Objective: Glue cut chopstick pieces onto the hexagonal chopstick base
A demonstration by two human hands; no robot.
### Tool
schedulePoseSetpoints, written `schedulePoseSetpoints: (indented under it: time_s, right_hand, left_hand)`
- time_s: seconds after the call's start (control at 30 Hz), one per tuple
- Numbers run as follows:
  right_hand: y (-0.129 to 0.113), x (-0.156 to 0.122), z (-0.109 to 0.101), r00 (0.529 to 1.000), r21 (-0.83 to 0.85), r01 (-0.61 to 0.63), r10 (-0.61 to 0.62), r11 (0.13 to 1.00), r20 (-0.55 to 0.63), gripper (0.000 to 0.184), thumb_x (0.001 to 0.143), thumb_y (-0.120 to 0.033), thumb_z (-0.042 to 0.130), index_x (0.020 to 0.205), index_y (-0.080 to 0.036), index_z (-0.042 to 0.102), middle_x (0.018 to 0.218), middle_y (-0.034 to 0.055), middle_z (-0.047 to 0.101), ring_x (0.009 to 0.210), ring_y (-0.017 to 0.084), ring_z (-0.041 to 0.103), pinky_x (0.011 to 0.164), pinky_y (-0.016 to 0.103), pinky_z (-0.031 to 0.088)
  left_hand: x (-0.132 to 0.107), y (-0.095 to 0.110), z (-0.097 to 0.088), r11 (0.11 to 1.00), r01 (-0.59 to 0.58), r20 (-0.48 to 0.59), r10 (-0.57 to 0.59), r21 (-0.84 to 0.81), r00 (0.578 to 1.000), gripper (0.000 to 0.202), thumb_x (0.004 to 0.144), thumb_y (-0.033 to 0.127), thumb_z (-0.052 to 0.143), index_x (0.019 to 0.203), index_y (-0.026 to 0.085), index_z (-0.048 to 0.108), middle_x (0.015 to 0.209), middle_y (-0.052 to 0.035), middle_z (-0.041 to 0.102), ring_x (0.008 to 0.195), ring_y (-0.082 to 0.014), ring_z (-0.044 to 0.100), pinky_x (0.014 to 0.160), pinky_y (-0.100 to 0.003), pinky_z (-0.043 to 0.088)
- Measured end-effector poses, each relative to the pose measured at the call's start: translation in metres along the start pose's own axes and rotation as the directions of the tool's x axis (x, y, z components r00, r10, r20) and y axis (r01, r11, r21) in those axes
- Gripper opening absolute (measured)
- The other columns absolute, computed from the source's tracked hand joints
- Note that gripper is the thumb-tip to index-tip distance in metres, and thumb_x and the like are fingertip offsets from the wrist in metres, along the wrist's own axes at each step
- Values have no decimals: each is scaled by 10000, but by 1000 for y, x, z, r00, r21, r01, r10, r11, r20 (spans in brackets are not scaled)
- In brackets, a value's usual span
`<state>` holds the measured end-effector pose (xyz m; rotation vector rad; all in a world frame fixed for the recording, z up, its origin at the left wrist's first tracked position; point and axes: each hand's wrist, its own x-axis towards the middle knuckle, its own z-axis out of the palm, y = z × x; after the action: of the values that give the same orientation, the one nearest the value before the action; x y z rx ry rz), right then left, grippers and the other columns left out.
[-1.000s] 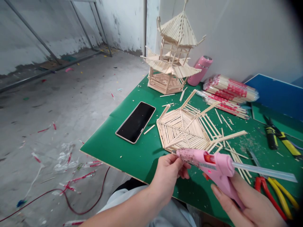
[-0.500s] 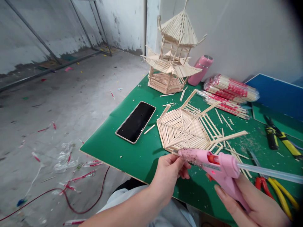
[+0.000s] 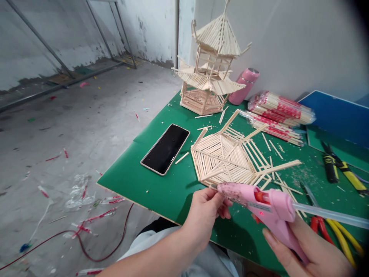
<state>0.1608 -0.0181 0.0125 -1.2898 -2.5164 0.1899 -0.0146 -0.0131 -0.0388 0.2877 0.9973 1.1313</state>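
My right hand [image 3: 319,246] grips a pink hot glue gun [image 3: 273,211] with a clear glue stick [image 3: 331,213] out of its back and a red light on its side. Its nozzle is beside the fingertips of my left hand [image 3: 206,209]. These fingers are pinched together at the near edge of a hexagonal wooden-stick frame [image 3: 221,157]; what they hold is hidden behind the hand and gun. The frame lies flat on the green tabletop [image 3: 129,161], with longer sticks slanting up from its corners.
A stick pagoda [image 3: 206,82] stands at the back beside a pink flask [image 3: 245,86]. Wrapped stick bundles [image 3: 279,113] lie behind the frame. To the right are black-yellow pliers [image 3: 331,167] and red-handled pliers [image 3: 319,227]. A phone [image 3: 165,150] lies left, with loose sticks [image 3: 272,142] scattered around.
The glue gun's rear and my right hand have shifted slightly right and down. The nozzle stays near my left fingertips. My left hand and the stick frame look unmoved.
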Motion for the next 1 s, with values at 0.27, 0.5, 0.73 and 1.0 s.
schedulePoseSetpoints:
  time_s: [0.27,0.5,0.73,1.0]
  right_hand:
    - [-1,2,0,1000,-24,15,-15,1000,4,544,796,-216,452,1315,-206,290,875,20,690,663,174,674,525,172,538]
    - [1,0,-1,1000,-57,18,-19,998,-17,534,800,-228,452,1311,-188,305,850,26,689,642,169,669,508,165,531]
    - [-8,11,-7,998,-67,60,-61,996,-19,483,800,-212,424,1275,-182,338,833,32,693,628,160,672,502,154,534]
    - [-3,4,-1,993,-103,-70,59,992,-103,459,736,-284,501,1194,-296,466,880,4,682,742,239,666,563,265,569]
  left_hand:
    - [0,0,1,1000,-4,7,4,-1,1000,195,720,174,532,533,124,556,421,17,492,403,-71,433,473,-217,313]
    - [0,0,0,1000,5,-2,-5,13,1000,201,728,202,541,546,122,572,425,9,505,406,-76,440,474,-218,314]
    - [-1,0,1,1000,-3,-8,3,14,1000,211,729,220,547,545,121,576,432,6,509,409,-76,437,470,-216,303]
    - [-2,3,2,1000,6,-2,-6,4,1000,193,711,190,554,530,122,570,413,12,496,408,-77,429,478,-220,304]
